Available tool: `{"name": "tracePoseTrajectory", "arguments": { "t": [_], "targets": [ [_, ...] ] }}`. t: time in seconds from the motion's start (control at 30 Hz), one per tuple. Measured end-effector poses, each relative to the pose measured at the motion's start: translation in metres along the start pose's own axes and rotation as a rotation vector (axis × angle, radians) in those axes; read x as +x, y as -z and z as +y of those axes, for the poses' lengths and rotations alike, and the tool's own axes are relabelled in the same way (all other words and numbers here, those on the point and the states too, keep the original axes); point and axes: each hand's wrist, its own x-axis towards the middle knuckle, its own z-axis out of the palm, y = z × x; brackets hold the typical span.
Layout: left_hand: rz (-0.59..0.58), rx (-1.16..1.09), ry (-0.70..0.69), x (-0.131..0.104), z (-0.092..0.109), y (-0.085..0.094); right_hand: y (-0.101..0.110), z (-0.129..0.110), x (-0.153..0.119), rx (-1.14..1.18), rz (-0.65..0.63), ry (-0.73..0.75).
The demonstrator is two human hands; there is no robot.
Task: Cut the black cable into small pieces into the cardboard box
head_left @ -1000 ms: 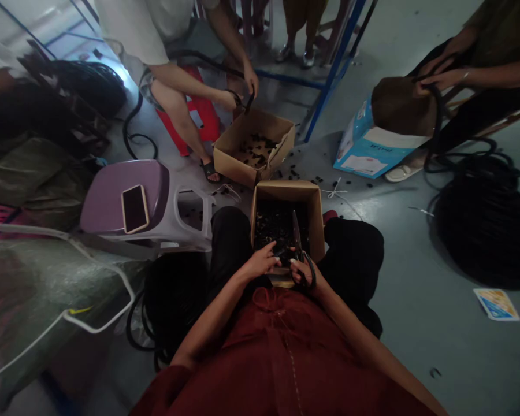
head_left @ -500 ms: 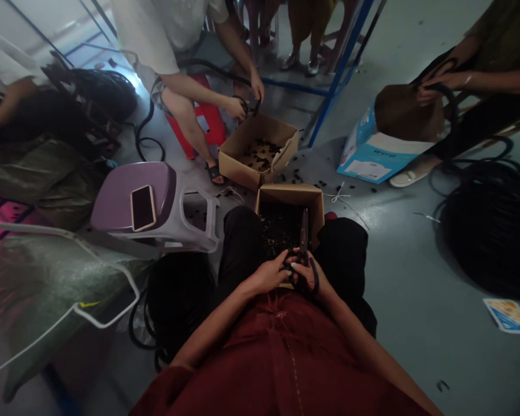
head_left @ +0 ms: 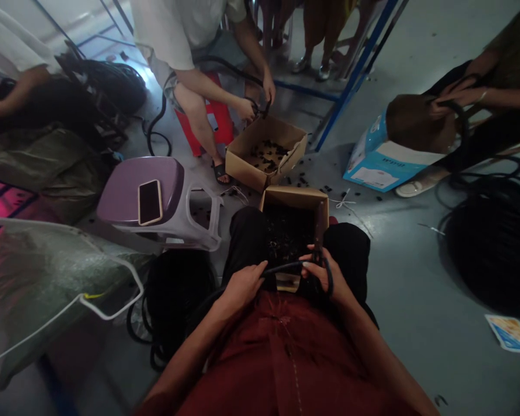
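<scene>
My left hand [head_left: 244, 284] is closed round a black cord [head_left: 286, 267], which stretches across my lap to my other hand. Dark-handled scissors [head_left: 319, 237] are gripped in my right hand [head_left: 329, 274], blades pointing forward, and its fingertips touch the end of the cord. Between my knees stands an open cardboard box [head_left: 294, 192] with many small dark pieces in it. A coil of black cord [head_left: 179, 300] lies on the floor by my left leg.
Ahead, a seated person's hands [head_left: 257, 101] work over a second cardboard box [head_left: 247, 170]. At right, another person's hands are above a blue and white box [head_left: 377, 167]. A purple stool [head_left: 121, 185] carrying a phone [head_left: 149, 202] stands left; a cord pile [head_left: 494, 248] lies right.
My hands were close together; my left hand has moved left and back, and a length of cord now spans between them. The scissors have shifted slightly right. The view has shifted a little.
</scene>
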Motion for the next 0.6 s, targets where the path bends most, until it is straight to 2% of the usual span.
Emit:
{"name": "tracePoseTrajectory", "arguments": {
  "t": [0.13, 0.23, 0.3, 0.4, 0.5, 0.6],
  "targets": [
    [0.262, 0.114, 0.178, -0.032, -0.041, 0.000, 0.021, -0.022, 0.003, 0.007, 0.131, 0.114],
    [0.371, 0.131, 0.341, -0.055, -0.081, -0.012, 0.036, -0.039, 0.004, 0.052, 0.238, 0.204],
    [0.387, 0.151, 0.432, -0.070, -0.107, -0.027, 0.044, -0.052, 0.003, 0.070, 0.299, 0.256],
    [0.343, 0.196, 0.535, -0.095, -0.139, -0.055, 0.053, -0.069, 0.001, 0.049, 0.386, 0.326],
    [0.320, 0.176, 0.623, -0.124, -0.162, -0.081, 0.061, -0.082, 0.002, 0.040, 0.495, 0.383],
    [0.267, 0.101, 0.747, -0.157, -0.179, -0.100, 0.074, -0.093, 0.006, 0.107, 0.581, 0.450]
  ]
}}
